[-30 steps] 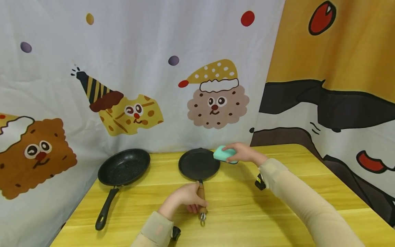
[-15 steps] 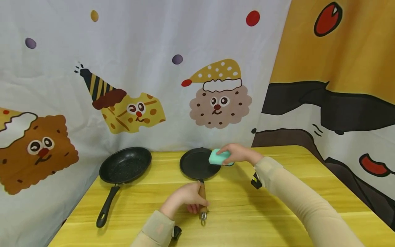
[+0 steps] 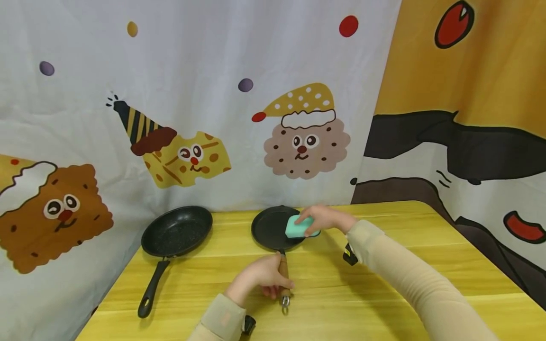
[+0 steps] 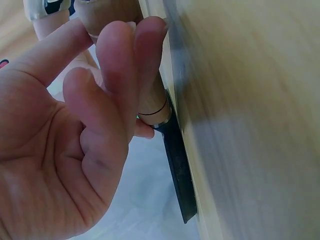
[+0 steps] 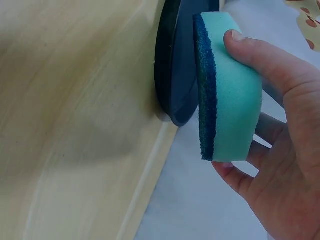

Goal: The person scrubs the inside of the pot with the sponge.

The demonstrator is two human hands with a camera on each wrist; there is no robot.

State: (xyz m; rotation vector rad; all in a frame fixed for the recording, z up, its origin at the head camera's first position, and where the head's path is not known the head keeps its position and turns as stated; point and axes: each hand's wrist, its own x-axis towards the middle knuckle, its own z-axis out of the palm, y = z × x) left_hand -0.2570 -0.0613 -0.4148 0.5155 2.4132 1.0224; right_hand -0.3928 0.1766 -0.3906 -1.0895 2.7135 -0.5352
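A flat black griddle pan (image 3: 270,229) with a wooden handle (image 3: 284,271) lies near the back of the table. My left hand (image 3: 261,275) grips that handle between thumb and fingers; in the left wrist view the wood shows behind the curled fingers of the hand (image 4: 75,135). My right hand (image 3: 323,219) holds a mint-green sponge (image 3: 296,227) over the right side of the pan. Seen from the right wrist, the sponge (image 5: 235,95) has a dark blue scouring layer facing the pan (image 5: 182,60). Whether that layer touches the pan I cannot tell.
A deeper black frying pan (image 3: 177,232) with a black handle (image 3: 153,289) stands on the left of the wooden table (image 3: 341,303). Right behind the table hangs a printed curtain (image 3: 239,189), which continues along the right side.
My right hand has carried the sponge left and slightly down, from beside the griddle pan's right edge to over its surface. The left hand keeps its grip on the handle.
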